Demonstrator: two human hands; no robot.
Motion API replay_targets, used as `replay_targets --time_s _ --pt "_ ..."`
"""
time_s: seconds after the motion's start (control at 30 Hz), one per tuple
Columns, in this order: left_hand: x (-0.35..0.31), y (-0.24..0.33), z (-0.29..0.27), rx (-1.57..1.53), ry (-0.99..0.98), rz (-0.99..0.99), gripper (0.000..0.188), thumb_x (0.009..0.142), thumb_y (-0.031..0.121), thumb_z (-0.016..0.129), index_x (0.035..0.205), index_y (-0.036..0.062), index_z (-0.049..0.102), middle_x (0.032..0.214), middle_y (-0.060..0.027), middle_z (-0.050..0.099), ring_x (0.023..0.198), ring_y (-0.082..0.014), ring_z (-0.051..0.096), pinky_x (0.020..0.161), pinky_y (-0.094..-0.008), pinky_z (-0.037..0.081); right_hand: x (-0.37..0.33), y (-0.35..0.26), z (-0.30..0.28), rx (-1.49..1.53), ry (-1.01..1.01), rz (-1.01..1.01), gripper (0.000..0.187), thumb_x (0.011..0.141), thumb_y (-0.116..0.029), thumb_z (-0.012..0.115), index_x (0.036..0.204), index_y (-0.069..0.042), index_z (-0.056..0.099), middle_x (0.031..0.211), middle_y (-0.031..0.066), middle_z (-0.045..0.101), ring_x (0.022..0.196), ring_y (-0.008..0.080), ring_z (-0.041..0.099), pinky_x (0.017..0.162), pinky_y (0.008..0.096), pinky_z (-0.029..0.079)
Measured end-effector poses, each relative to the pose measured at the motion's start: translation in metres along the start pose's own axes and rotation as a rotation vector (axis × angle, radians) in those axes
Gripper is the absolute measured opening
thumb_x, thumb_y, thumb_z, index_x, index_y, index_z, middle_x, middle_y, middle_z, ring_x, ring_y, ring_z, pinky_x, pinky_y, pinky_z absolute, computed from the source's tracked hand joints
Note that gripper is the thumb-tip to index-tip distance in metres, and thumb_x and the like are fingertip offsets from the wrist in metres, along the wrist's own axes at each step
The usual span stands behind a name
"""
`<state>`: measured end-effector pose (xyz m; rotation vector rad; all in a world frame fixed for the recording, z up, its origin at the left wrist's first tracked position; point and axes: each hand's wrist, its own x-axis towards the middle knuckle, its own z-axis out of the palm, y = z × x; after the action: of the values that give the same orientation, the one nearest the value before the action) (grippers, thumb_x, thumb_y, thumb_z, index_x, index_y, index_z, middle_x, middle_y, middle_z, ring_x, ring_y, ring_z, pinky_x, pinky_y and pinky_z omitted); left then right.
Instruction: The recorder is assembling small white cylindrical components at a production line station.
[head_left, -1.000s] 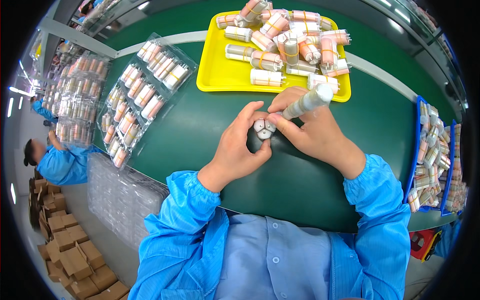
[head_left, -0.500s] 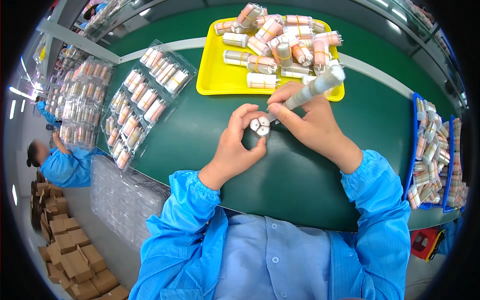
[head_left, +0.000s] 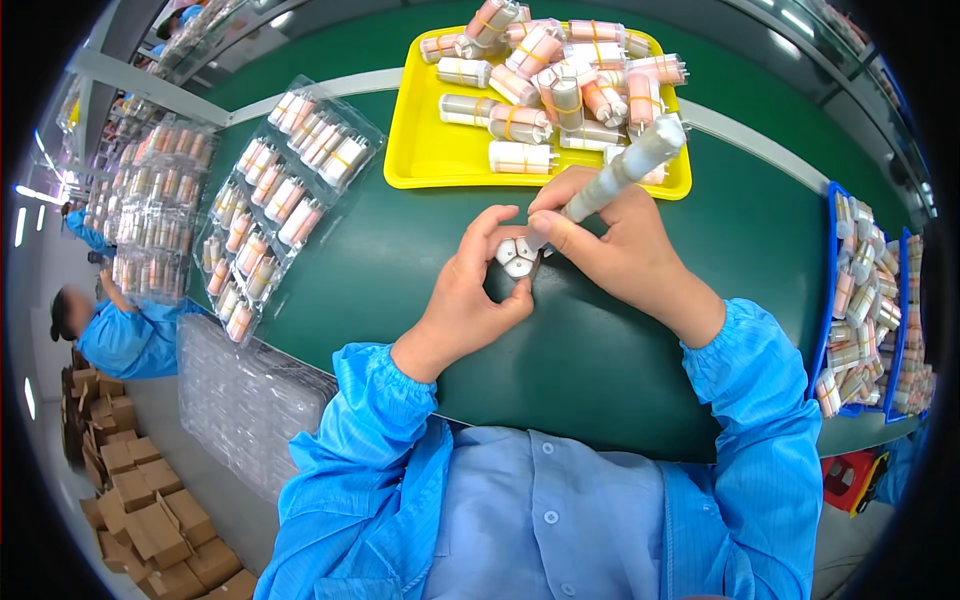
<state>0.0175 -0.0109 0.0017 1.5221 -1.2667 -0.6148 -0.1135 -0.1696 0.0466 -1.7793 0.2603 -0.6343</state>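
Partly hidden bundle (head_left: 517, 257), fingers (head_left: 497, 222) around it

Glossy yellow plastic tray (head_left: 432, 150), matt green tabletop (head_left: 640, 340).

A broad dark green work table (head_left: 330, 290) is seen, crossed by a pale grey strip (head_left: 760, 130). Brown cardboard boxes (head_left: 140, 510) are stacked on the grey floor (head_left: 200, 470) at lower left. Bright strip lights (head_left: 22, 225) are reflected at the left edge.
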Motion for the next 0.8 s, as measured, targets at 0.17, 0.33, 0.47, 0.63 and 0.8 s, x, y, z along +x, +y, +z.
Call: replay_targets --time_s 0.17,0.33,0.47,0.63,0.8 --pt "0.001 0.003 -0.003 0.004 -0.041 -0.013 0.079 0.081 -0.012 0.063 0.151 0.0036 0.03 0.123 -0.013 0.062 0.106 -0.0179 0.064 0.093 -0.0308 0.051 -0.003 0.011 0.002 -0.199 -0.003 -0.084 0.021 0.09 -0.021 0.074 0.097 -0.002 0.07 0.087 0.0129 0.069 0.078 0.0258 0.068 0.071 0.0372 0.053" --pt "-0.002 -0.001 -0.002 0.002 -0.011 0.026 0.077 0.082 -0.01 0.067 0.15 0.0034 0.033 0.123 -0.0118 0.06 0.108 -0.0179 0.062 0.095 -0.0311 0.05 -0.004 0.009 0.004 -0.215 -0.013 -0.064 0.022 0.091 -0.023 0.073 0.098 -0.002 0.07 0.089 0.0142 0.067 0.081 0.0278 0.067 0.072 0.0385 0.053" --pt "-0.001 0.0 -0.009 0.26 0.049 0.054 0.068 0.083 -0.005 0.076 0.143 0.0016 0.043 0.125 -0.0123 0.059 0.111 -0.0181 0.061 0.097 -0.0323 0.05 -0.005 0.013 0.007 -0.196 -0.02 -0.063 0.021 0.09 -0.022 0.073 0.098 -0.002 0.07 0.09 0.0141 0.068 0.081 0.0272 0.067 0.073 0.0383 0.053" --pt "-0.003 -0.005 -0.014 -0.081 0.076 -0.135 0.056 0.091 0.004 0.074 0.14 -0.0015 0.048 0.13 -0.0139 0.059 0.117 -0.0229 0.062 0.099 -0.0345 0.051 -0.003 0.012 0.002 -0.039 0.108 -0.074 0.017 0.092 -0.017 0.072 0.097 -0.001 0.069 0.091 0.0116 0.071 0.084 0.0205 0.068 0.074 0.0348 0.053" --pt "0.005 -0.009 -0.033 -0.591 0.09 -0.232 0.048 0.101 0.007 0.062 0.144 -0.0024 0.046 0.135 -0.0169 0.06 0.122 -0.0237 0.062 0.105 -0.0369 0.05 -0.003 0.02 0.0 0.009 0.114 0.031 0.012 0.092 -0.013 0.071 0.094 -0.001 0.069 0.086 0.0076 0.071 0.079 0.017 0.068 0.073 0.0326 0.053"
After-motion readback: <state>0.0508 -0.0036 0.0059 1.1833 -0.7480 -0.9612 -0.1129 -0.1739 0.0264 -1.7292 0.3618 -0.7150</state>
